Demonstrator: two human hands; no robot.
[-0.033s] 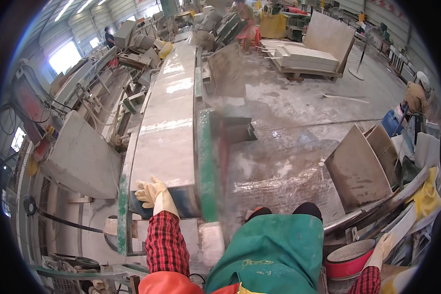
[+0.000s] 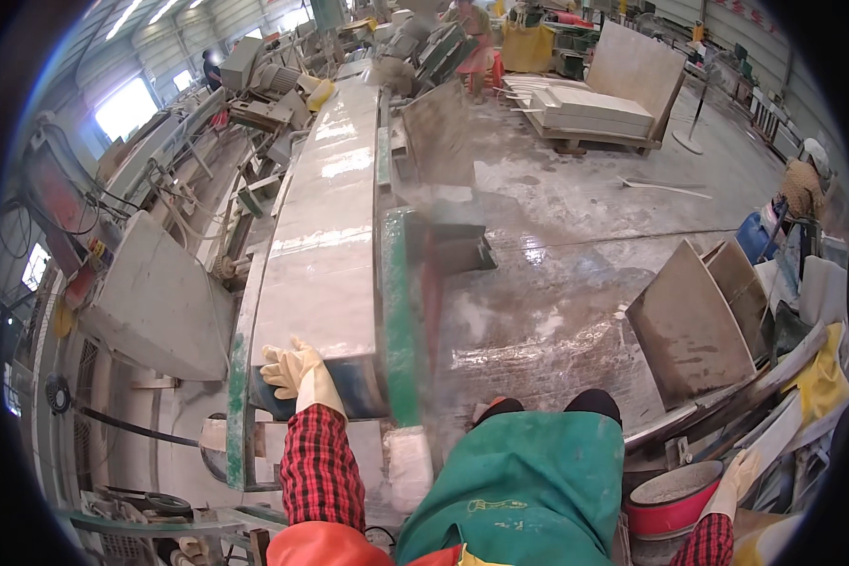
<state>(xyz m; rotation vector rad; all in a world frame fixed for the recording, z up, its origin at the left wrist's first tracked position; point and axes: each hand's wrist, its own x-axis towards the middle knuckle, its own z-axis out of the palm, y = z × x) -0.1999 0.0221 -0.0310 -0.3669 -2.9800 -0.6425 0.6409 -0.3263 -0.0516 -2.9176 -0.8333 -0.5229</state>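
slab (image 2: 325, 236): laid flat, long axis running away from the person | left hand (image 2: 292, 373): gloved grip spread open, pressed on near end | right hand (image 2: 738, 476): gloved grip loose, nothing held

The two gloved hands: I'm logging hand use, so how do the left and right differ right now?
The left hand is raised forward, resting flat on the near end of the long pale stone slab; the right hand hangs low at the person's side, beside a red basin, touching no slab. The left is fully in view with fingers spread; the right sits near the picture's rim, fingers loosely pointing down. Both wear cream gloves over red checked sleeves.
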